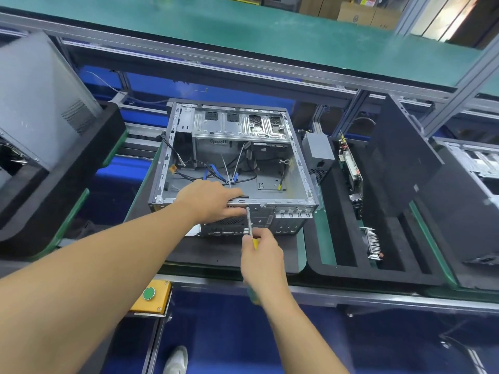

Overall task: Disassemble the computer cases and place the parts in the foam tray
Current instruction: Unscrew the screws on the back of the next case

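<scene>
An open grey computer case (pixel 299 168) lies on its side on a black mat, with loose black and blue cables inside. My left hand (pixel 209 201) grips the near rim of the case, thumb under and fingers over a black part at the edge. My right hand (pixel 263 256) holds a screwdriver (pixel 249 222) with a yellow handle, its metal shaft pointing up against the case's rear panel just below the rim. To the right stands the black foam tray (pixel 343 255), which holds a grey power supply (pixel 318 151), a circuit board (pixel 351 168) and a smaller card (pixel 374 242) upright in slots.
A dark side panel (pixel 405 168) leans in the foam tray. Another case (pixel 40 103) sits in foam at the left, and a further one (pixel 475 163) at the far right. A yellow box with a green button (pixel 151 295) is mounted at the bench's front edge.
</scene>
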`<control>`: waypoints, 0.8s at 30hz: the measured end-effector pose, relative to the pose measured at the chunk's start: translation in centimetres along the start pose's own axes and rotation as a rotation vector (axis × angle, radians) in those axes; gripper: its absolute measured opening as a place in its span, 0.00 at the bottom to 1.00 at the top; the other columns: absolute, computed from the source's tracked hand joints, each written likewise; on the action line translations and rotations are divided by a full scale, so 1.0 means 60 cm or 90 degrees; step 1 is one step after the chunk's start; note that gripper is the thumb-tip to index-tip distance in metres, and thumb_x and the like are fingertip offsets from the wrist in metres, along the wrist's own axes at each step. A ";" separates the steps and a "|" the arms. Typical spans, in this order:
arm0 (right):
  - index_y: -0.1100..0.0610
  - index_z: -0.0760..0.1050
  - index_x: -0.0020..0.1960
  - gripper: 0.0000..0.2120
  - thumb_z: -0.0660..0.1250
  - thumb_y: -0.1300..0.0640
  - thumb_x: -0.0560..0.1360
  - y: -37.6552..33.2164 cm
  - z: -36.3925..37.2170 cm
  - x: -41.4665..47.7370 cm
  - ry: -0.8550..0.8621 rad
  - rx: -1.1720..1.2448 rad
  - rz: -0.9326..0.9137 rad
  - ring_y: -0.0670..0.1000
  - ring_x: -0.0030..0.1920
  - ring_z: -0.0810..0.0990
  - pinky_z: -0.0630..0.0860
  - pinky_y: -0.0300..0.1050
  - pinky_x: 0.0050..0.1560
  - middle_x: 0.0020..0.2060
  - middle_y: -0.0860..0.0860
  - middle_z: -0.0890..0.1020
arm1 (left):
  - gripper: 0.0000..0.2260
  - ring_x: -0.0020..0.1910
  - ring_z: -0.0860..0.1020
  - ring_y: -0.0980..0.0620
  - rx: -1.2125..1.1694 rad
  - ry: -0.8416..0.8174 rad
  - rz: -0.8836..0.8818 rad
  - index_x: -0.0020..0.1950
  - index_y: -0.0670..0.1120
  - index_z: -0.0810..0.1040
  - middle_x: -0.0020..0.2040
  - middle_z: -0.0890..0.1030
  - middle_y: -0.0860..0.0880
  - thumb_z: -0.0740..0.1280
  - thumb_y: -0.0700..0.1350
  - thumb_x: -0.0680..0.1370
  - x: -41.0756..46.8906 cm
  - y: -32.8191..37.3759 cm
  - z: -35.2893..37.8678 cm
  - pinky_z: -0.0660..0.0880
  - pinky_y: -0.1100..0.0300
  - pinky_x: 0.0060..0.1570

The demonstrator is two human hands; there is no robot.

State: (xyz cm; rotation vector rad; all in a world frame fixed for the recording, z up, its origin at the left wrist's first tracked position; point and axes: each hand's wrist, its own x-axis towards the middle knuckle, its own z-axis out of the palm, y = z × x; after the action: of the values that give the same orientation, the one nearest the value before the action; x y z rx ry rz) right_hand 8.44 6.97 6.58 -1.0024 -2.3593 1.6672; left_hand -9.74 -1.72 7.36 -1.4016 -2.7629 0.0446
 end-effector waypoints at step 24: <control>0.51 0.71 0.46 0.08 0.63 0.48 0.79 0.040 -0.017 -0.009 -0.043 0.007 0.016 0.52 0.27 0.73 0.68 0.41 0.26 0.34 0.52 0.77 | 0.38 0.26 0.64 0.53 0.016 0.010 0.009 0.63 0.62 0.69 0.29 0.66 0.53 0.35 0.78 0.67 0.000 -0.001 0.003 0.59 0.58 0.27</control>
State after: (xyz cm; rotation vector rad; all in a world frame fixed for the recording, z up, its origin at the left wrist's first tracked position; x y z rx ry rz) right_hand 10.38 7.97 5.07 -0.9943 -2.3853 1.7479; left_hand -9.77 -1.75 7.18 -1.4094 -2.7304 0.0697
